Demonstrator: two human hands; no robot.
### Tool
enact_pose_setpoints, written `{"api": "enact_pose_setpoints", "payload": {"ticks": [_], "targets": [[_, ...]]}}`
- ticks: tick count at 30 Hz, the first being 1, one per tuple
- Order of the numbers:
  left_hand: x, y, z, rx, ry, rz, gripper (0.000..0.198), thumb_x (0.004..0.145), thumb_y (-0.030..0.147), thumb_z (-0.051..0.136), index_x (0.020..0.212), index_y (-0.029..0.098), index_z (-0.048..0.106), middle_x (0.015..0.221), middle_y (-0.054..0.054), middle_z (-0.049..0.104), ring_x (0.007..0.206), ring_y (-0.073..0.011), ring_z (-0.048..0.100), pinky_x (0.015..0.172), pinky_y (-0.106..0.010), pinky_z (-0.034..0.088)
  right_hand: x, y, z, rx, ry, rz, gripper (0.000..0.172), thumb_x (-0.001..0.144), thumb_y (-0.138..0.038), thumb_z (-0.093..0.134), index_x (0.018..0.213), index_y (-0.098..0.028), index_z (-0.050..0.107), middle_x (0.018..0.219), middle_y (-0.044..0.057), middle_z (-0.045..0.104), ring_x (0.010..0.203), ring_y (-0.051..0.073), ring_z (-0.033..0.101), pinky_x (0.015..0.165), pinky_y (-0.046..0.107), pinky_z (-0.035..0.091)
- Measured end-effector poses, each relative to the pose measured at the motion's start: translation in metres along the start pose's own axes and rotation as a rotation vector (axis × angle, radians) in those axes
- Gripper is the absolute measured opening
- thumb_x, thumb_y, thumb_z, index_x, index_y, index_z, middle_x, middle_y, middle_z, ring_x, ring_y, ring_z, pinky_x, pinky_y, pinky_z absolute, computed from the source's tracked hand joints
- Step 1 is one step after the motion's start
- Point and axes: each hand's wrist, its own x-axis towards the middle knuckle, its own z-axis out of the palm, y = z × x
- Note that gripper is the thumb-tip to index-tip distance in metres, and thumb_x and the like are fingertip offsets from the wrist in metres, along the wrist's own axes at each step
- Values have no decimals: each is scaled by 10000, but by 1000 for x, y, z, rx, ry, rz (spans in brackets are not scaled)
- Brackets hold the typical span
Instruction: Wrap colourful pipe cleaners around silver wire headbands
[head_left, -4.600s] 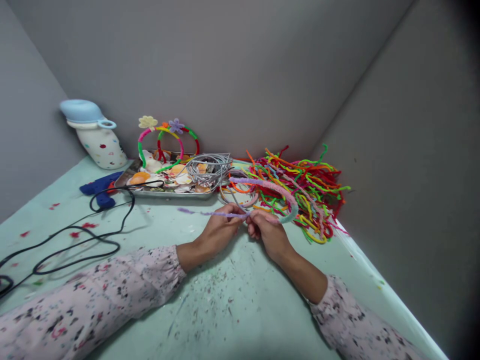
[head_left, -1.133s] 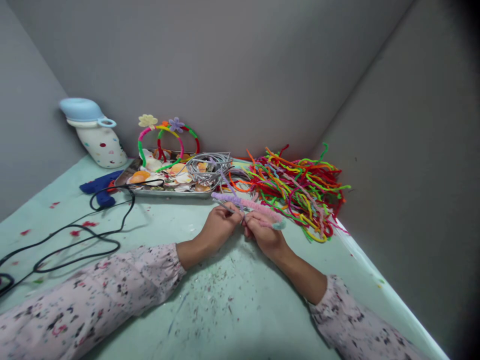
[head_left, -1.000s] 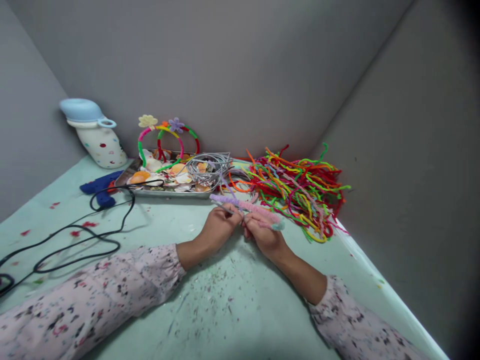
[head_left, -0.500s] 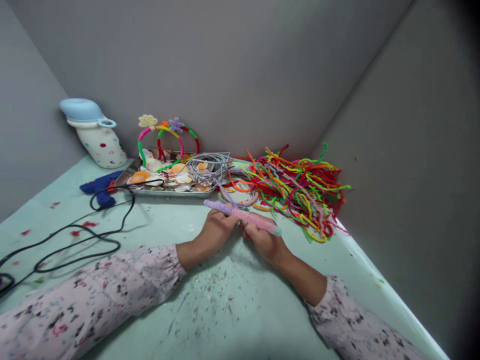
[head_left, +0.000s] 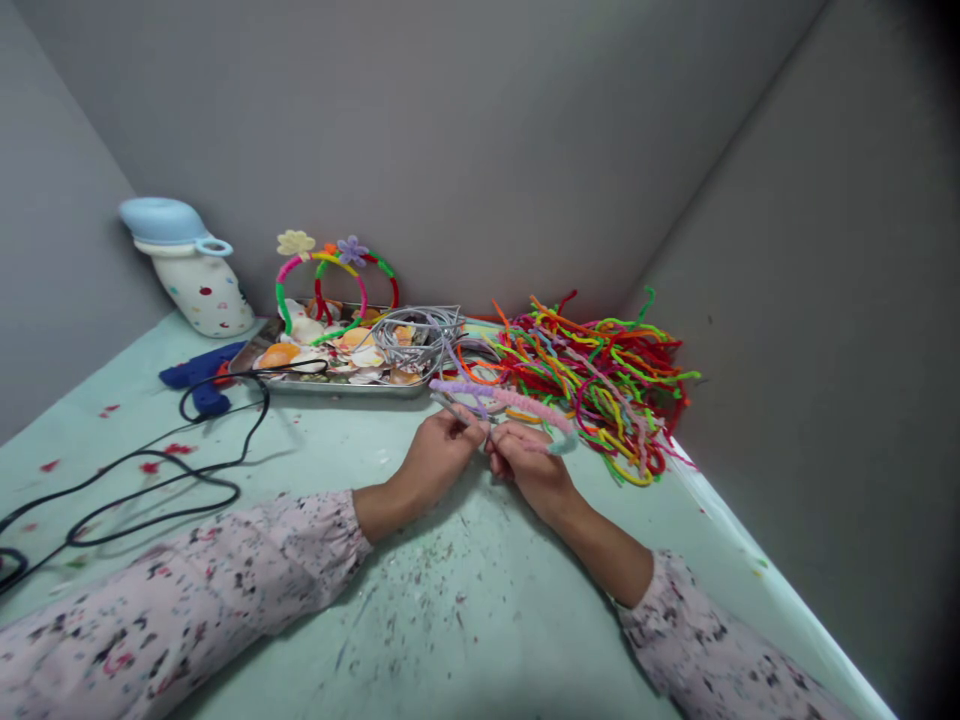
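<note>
A wire hoop wrapped in fuzzy pipe cleaner (head_left: 525, 402), lilac, pink and mint, is held in front of me just short of the tray. My left hand (head_left: 431, 460) is closed in a pinch on its near left side, where a bare grey wire end pokes out. Close beside it, my right hand (head_left: 534, 472) pinches the hoop's near side, fingers curled in. A loose lilac strand (head_left: 456, 355) rises behind the hands from the hoop. The fingertips almost meet and hide what lies between them.
A metal tray (head_left: 360, 389) holds shells, a grey wire coil (head_left: 420, 335) and two finished-looking flower hoops (head_left: 366, 290). Left of it are a blue glue gun (head_left: 199, 368) with a looping black cord (head_left: 240, 470) and a bottle (head_left: 202, 285). Colourful pipe cleaners (head_left: 600, 370) heap at right.
The hoop has tipped from nearly edge-on to a view of its curved, open shape. Both hands have shifted only slightly and keep hold of it.
</note>
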Motion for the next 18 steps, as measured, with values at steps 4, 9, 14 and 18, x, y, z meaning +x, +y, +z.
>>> {"api": "enact_pose_setpoints", "payload": {"ticks": [4, 9, 14, 18], "targets": [[1, 0, 1, 99, 55, 10, 253, 758, 200, 601, 521, 205, 512, 442, 28, 426, 494, -135, 419, 516, -284, 307, 1, 7, 0, -64, -21, -18, 206, 753, -261, 481, 570, -201, 554, 508, -18, 540, 478, 119, 475, 488, 248, 388], [4, -2, -3, 207, 108, 51, 305, 680, 94, 578, 440, 209, 428, 451, 23, 384, 499, -134, 371, 514, -287, 277, -1, 10, -2, -171, -25, -108, 231, 749, -212, 474, 528, -198, 538, 554, -7, 549, 545, 129, 516, 550, 254, 410], [3, -2, -3, 176, 82, 41, 264, 698, 139, 594, 488, 210, 452, 475, 16, 425, 537, -143, 416, 502, -267, 305, -1, 6, -1, -165, -31, -105, 232, 747, -223, 479, 522, -201, 530, 548, -6, 541, 547, 131, 508, 547, 258, 398], [-1, 1, 1, 48, 42, -6, 179, 770, 224, 589, 607, 193, 521, 538, 15, 504, 521, -123, 439, 513, -268, 330, 1, 4, -1, -25, -23, 0, 196, 749, -278, 487, 583, -202, 560, 497, -24, 524, 470, 117, 455, 480, 250, 364]]}}
